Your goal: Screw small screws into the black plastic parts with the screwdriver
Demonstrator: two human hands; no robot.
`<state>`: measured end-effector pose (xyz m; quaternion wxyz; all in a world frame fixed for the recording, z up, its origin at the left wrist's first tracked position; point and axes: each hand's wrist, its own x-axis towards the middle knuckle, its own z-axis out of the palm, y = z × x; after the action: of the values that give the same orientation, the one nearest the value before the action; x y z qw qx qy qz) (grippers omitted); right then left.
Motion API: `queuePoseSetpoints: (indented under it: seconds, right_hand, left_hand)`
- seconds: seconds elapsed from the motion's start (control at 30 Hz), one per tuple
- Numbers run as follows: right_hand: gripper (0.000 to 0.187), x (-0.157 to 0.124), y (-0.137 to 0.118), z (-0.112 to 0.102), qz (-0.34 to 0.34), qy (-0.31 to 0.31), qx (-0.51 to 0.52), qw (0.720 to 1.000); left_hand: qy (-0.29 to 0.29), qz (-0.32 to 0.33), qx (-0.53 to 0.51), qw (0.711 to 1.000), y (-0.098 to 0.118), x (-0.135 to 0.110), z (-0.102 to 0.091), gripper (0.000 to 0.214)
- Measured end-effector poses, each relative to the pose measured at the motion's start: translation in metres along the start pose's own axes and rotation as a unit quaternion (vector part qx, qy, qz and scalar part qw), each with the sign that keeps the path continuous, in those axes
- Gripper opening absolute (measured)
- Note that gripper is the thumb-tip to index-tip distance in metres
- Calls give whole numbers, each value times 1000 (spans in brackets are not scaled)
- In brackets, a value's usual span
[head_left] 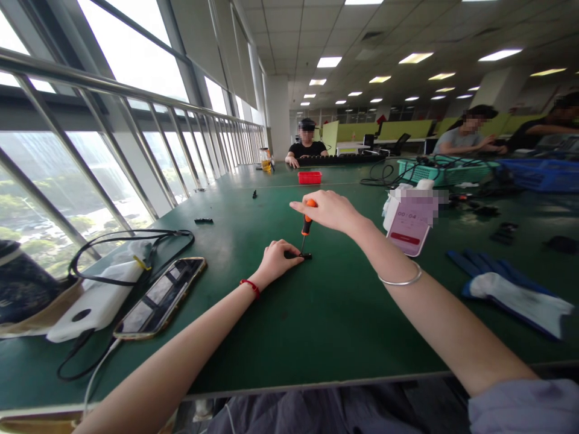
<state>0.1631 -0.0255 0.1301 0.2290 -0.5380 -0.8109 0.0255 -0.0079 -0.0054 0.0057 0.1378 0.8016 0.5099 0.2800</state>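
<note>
My right hand (pixel 329 210) is closed round the orange-and-black handle of a small screwdriver (pixel 307 224), held upright with its tip down on a small black part (pixel 298 255). My left hand (pixel 277 260) rests on the green table (pixel 316 313) with its fingers curled, pinching that black part and holding it flat. A red string circles my left wrist and a silver bangle my right forearm.
A phone (pixel 160 296), a white power bank (pixel 97 301) and black cables lie at the left. Blue-and-white gloves (pixel 511 289) lie at the right, behind them a white timer device (pixel 409 224). A red tray (pixel 310 177) and loose black parts sit farther back. Other people sit at the far end.
</note>
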Motion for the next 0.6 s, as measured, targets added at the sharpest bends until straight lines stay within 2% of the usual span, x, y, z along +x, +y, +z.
queuePoseSetpoints:
  seconds: [0.03, 0.17, 0.37, 0.47, 0.6]
  right_hand:
    - [37, 0, -1, 0, 1, 10, -1, 1000]
    - [17, -1, -2, 1, -6, 43, -9, 999]
    - [33, -1, -3, 3, -4, 26, -9, 1000]
    - [20, -2, -4, 3, -6, 49, -16, 999]
    - [22, -3, -6, 2, -9, 35, -8, 999]
  left_hand:
    - [0, 0, 0, 1000, 0, 0, 0, 13]
    - [1, 7, -3, 1000, -1, 0, 0, 14]
    - [5, 5, 6, 1000, -1, 0, 0, 14]
    - [3, 8, 9, 1000, -2, 1, 1, 15]
    - [1, 7, 10, 1000, -2, 1, 2, 15]
